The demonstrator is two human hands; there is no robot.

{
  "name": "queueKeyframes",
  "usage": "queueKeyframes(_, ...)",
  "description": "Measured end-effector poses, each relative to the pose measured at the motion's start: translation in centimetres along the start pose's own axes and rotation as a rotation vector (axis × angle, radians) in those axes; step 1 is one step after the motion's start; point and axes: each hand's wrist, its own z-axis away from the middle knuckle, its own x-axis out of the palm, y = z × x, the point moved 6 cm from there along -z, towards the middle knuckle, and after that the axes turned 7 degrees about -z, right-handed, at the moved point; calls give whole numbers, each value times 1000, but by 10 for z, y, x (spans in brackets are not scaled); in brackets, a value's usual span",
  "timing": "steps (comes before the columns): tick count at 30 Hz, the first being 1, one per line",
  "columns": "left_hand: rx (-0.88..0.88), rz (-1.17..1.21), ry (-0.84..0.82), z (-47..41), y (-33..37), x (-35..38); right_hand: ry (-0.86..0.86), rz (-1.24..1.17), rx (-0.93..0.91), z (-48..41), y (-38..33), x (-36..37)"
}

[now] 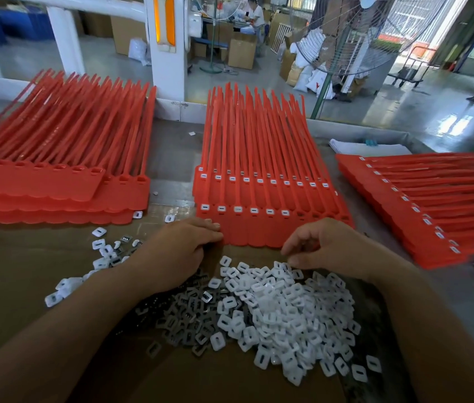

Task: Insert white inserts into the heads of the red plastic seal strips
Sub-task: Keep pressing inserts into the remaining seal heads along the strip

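Note:
A sheet of joined red seal strips lies on top of a stack in the middle of the table. Several heads on its left hold white inserts; the heads further right show empty. A big pile of loose white inserts lies in front of me. My left hand rests curled at the sheet's near left corner, fingertips touching its edge. My right hand hovers over the pile's far edge, fingers bent down; whether it pinches an insert is hidden.
A stack of red strips with empty heads lies at the left. A filled stack lies at the right. Dark metal clips are mixed beside the white pile. A standing fan and cartons stand beyond the table.

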Motion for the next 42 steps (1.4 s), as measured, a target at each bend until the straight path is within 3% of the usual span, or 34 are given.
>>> queueKeyframes(10,9,-18,-3,-1,2,-1,7,-6,33,2,2,5)
queueKeyframes(16,1,-28,-5,0,2,-2,208,-269,28,4,7,-6)
queueKeyframes(21,0,-24,-4,0,2,-1,344,-222,-50,4,8,-16)
queueKeyframes(28,1,-25,-3,0,1,0,550,-325,9,4,25,-30)
queueKeyframes(36,-11,-20,1,-1,1,0,691,-197,-19,1,37,-48)
queueKeyframes(42,-15,-3,-7,0,1,0,649,-116,-27,-16,39,-52)
